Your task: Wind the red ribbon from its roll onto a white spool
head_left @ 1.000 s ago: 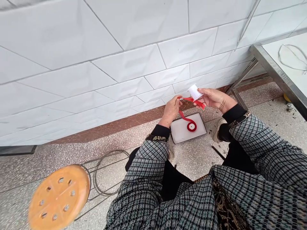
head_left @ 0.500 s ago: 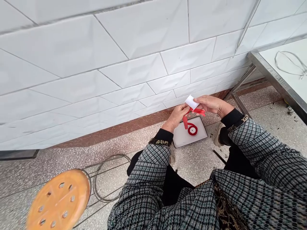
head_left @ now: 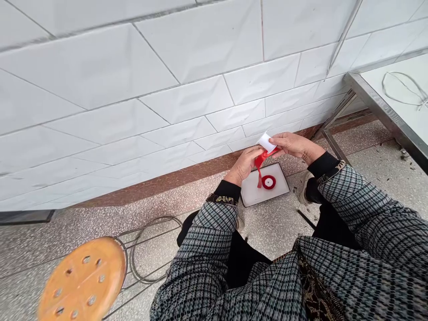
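My right hand (head_left: 292, 145) is closed on a white spool (head_left: 266, 142), its thumb pressed on the bare white core. Red ribbon (head_left: 259, 163) runs just under the spool and hangs from my fingers. My left hand (head_left: 246, 163) is closed on that ribbon, its fingertips close to the spool's lower left rim; part of the grip is hidden. Below the hands, a shallow white box or lid (head_left: 250, 191) with a dark edge lies on the floor. In it sits a small roll of red ribbon (head_left: 269, 182) with a white centre.
An orange round stool (head_left: 80, 276) with metal legs lies tipped at lower left. At right stands a metal-framed table (head_left: 381, 98) with a loop of wire (head_left: 404, 89) on top. A white tiled wall (head_left: 200, 53) rises in front. Small dark scraps dot the speckled floor.
My left fingers have shifted slightly and extended along the ribbon. The hanging ribbon end has turned narrower and dropped lower. The spool has tilted a little in my right hand.
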Demonstrator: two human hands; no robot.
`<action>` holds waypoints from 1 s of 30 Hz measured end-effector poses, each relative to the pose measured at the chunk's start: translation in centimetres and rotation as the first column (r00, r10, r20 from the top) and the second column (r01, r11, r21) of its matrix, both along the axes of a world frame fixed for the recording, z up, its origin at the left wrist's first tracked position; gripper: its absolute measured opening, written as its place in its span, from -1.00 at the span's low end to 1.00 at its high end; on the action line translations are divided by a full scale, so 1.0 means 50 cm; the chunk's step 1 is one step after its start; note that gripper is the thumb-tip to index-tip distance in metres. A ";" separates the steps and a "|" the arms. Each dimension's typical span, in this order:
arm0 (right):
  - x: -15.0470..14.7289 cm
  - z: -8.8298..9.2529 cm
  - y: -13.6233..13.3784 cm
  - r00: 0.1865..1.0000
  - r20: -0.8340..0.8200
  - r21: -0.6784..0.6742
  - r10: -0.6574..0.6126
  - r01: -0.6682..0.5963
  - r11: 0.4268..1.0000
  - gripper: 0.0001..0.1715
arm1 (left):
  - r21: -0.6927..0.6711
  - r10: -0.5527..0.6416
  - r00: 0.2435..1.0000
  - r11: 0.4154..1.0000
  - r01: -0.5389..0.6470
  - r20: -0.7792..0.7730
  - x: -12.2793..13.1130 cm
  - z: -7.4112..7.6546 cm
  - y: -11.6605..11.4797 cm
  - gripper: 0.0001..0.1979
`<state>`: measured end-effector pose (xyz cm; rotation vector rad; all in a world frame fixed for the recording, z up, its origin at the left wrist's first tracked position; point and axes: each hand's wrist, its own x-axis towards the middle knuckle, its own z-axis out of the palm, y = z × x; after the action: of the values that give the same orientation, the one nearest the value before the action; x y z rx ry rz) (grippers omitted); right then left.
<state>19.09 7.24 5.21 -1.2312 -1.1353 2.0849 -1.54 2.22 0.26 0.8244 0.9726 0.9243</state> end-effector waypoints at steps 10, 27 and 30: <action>-0.005 -0.003 0.008 0.949 0.081 0.056 -0.303 0.299 0.952 -0.69 | 0.034 0.024 0.999 0.999 -0.023 -0.041 0.003 0.014 -0.008 -0.52; -0.056 -0.028 -0.032 0.978 0.023 -0.123 -0.205 0.207 0.971 -0.63 | 0.198 0.227 0.935 0.964 -0.176 -0.273 0.023 -0.008 -0.005 -0.52; -0.065 -0.032 -0.037 0.968 0.030 -0.110 -0.251 0.253 0.961 -0.53 | 0.231 0.315 0.888 0.941 -0.247 -0.336 0.032 -0.021 -0.005 -0.55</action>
<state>15.81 5.37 3.63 -1.3691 -0.8270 1.9708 0.04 1.99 -0.78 1.0549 1.3776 1.1459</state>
